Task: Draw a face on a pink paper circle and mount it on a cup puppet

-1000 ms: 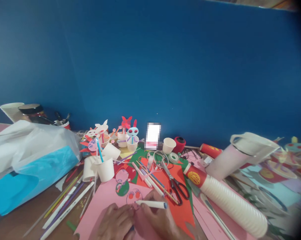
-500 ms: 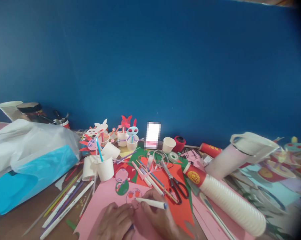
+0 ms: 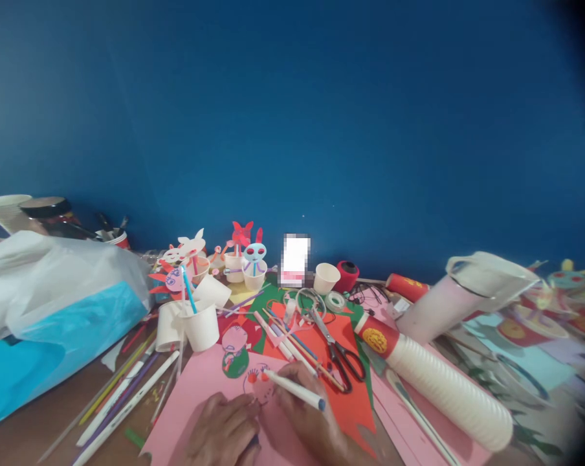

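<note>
A face with red eyes and dark lashes is drawn on the pink paper (image 3: 180, 414) in front of me. My right hand (image 3: 305, 404) is closed around a white marker (image 3: 299, 390) with a blue end. The marker's tip is at the face's right eye (image 3: 266, 375). Flat on the paper, left of and below the face, lies my left hand (image 3: 224, 427), its fingers extended to the right. Something dark blue shows partly beneath it; I cannot make it out. Just above the face are a pink cut-out (image 3: 235, 338) and a green one (image 3: 235, 364).
Black-handled scissors (image 3: 338, 353), tape rolls and several markers lie on red paper beyond my right hand. Paper cups (image 3: 201, 329) and cup figures stand behind. A stack of cups (image 3: 452, 395) and a jug (image 3: 433, 310) are right; a plastic bag (image 3: 79, 310) is left.
The marker's tip has moved up from below the eyes to the right eye, and the marker slants more steeply. My left hand has stayed on the paper. The whole view has shifted slightly.
</note>
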The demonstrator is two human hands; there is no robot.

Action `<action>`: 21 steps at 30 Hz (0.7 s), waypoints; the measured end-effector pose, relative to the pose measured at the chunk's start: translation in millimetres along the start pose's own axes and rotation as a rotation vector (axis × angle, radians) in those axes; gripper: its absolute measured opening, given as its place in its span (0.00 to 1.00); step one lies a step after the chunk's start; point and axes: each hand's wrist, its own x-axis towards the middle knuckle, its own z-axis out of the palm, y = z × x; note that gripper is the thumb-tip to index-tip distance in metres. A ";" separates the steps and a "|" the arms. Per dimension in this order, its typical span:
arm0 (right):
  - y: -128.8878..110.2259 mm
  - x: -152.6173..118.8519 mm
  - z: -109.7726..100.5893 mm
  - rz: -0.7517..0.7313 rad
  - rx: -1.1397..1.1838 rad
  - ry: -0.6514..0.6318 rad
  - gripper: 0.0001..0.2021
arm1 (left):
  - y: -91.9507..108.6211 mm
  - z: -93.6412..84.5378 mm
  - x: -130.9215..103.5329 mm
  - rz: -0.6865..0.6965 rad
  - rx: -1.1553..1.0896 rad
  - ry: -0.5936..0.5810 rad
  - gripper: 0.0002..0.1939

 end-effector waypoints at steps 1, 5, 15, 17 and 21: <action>-0.8 0.6 0.0 0.008 0.007 0.003 0.04 | 0.0 1.6 0.0 0.001 0.008 -0.012 0.10; -4.1 0.0 0.4 0.106 0.024 -0.002 0.04 | -3.0 7.9 -4.7 0.035 0.031 0.063 0.13; -6.2 -1.8 2.9 0.192 0.044 0.007 0.05 | -4.7 -5.2 -1.8 0.140 0.188 -0.130 0.10; -6.1 -1.5 3.1 0.195 0.041 0.015 0.05 | -5.1 -4.5 -1.6 0.143 0.171 -0.123 0.10; -6.9 -0.9 2.4 0.187 0.064 0.017 0.04 | -8.4 4.6 -11.5 0.127 0.113 -0.120 0.11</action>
